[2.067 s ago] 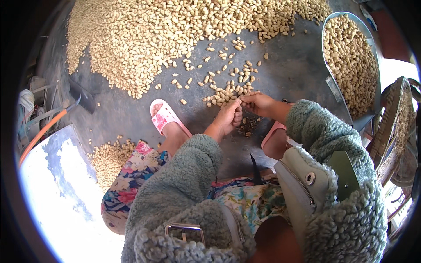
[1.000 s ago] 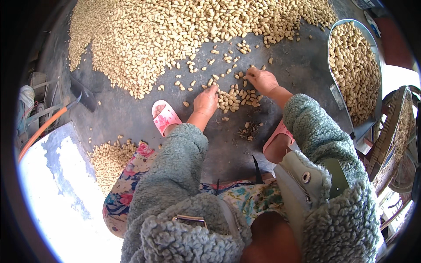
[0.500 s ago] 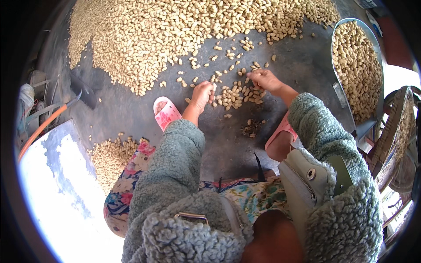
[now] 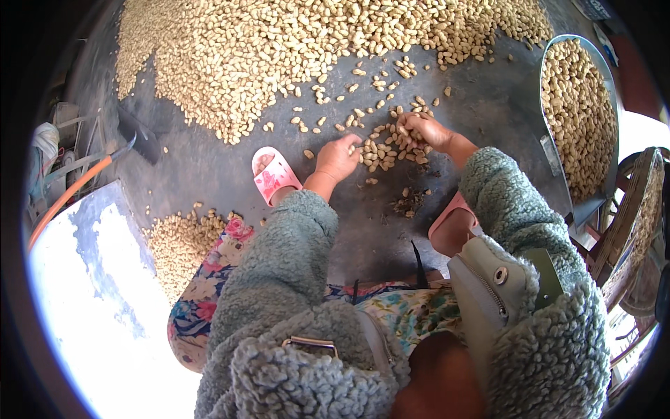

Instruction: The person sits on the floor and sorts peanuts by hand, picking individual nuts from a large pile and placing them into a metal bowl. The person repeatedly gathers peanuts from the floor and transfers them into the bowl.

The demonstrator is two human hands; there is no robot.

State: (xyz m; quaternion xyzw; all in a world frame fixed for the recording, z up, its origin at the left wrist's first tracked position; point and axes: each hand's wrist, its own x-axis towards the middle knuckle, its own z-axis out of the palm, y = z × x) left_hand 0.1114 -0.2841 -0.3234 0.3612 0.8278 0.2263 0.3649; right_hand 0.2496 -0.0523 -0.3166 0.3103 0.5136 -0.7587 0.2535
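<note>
Unshelled peanuts [image 4: 380, 155] lie in a small loose cluster on the dark floor between my hands. At the left edge of this cluster, my left hand [image 4: 338, 160] is closed in a pinch, with a peanut seeming to show at its fingertips. My right hand [image 4: 430, 131] curls over the cluster's far right side, its fingers closed around a few peanuts. A large peanut heap [image 4: 279, 56] spreads beyond both hands, with single peanuts scattered before it. A small patch of dark debris [image 4: 410, 201] lies just nearer than the cluster.
A metal scoop-shaped container [image 4: 546, 150] full of peanuts stands at the right, beside a wooden frame [image 4: 638, 202]. Another peanut pile [image 4: 183, 248] lies by my left knee. My feet in pink slippers [image 4: 274, 174] flank the work. An orange-handled tool [image 4: 73, 197] lies at the left.
My left hand has moved right, closer to the cluster. My right hand has curled further over the peanuts and now has some in its fingers. The whole view has shifted slightly.
</note>
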